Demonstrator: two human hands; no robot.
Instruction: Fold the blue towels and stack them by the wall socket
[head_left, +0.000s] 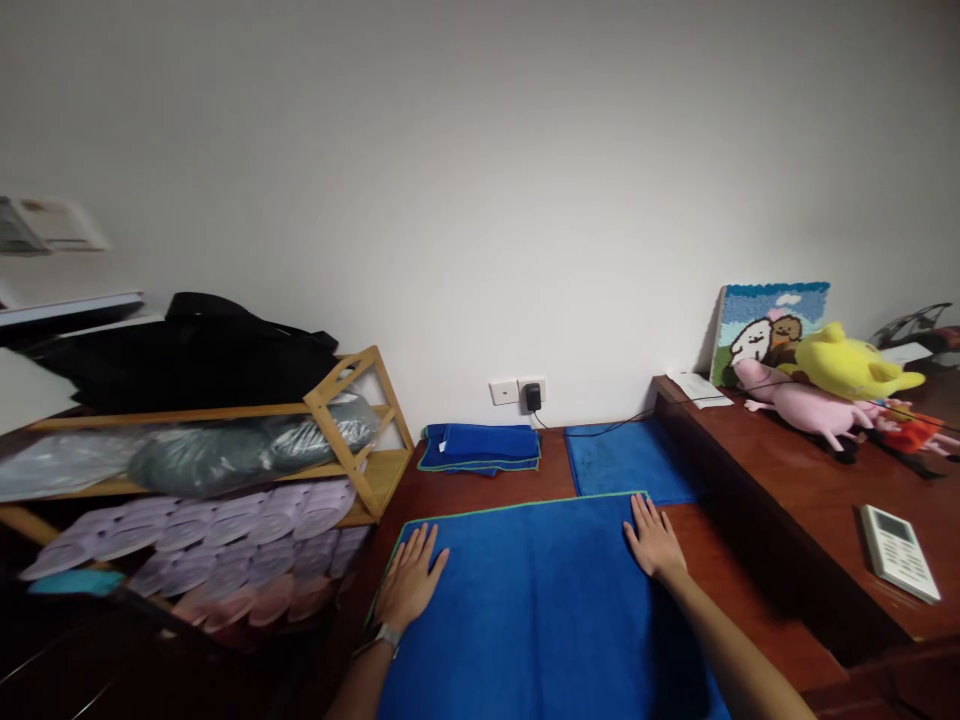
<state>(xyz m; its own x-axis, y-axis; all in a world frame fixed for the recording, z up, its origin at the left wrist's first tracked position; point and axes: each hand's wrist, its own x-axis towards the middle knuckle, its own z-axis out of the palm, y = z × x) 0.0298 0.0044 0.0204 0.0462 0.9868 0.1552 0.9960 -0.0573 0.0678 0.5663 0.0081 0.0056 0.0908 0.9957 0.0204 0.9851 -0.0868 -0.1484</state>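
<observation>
2 open hands, left (412, 580) and right (655, 540), lie flat, gripping nothing, on the far corners of the spread blue cloth (525, 600). At left, clear plastic bags (247, 450) hold dark contents on the wooden rack (386, 475).

You see a solid blue cloth (525, 600) with light green edging, a reddish-brown surface (551, 467), pale purple slippers (259, 515) and a yellow plush toy (840, 365).
</observation>
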